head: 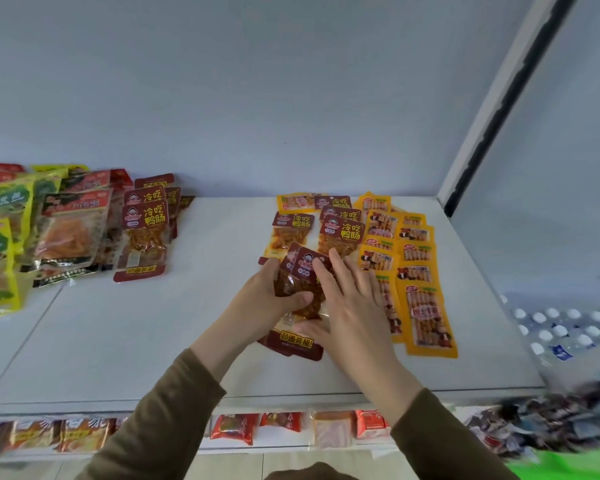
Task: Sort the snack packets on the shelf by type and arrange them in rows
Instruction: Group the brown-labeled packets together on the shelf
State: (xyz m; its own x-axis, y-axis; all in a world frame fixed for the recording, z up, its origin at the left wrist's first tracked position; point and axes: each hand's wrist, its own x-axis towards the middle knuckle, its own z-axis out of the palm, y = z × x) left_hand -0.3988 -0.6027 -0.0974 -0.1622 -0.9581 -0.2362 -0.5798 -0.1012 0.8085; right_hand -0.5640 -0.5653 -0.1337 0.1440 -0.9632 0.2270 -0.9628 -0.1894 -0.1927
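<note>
On the white shelf (118, 341), my left hand (267, 299) grips a small stack of dark-red snack packets (303, 271) from the left, thumb curled across their clear front. My right hand (347, 303) lies flat on the same stack, fingers straight. Behind the hands, more dark-red packets (342, 230) lie in short rows. To their right, yellow packets (426, 317) lie in two overlapping columns. At the shelf's left, another dark-red pile (144, 233) leans against mixed packets.
Clear-fronted orange packets (73, 233) and green-yellow packets (0, 237) crowd the far left. The shelf's side panel (534, 168) closes the right end. A lower shelf of red and orange snacks (236, 427) runs below the front edge. Bottled water (561, 330) stands to the right.
</note>
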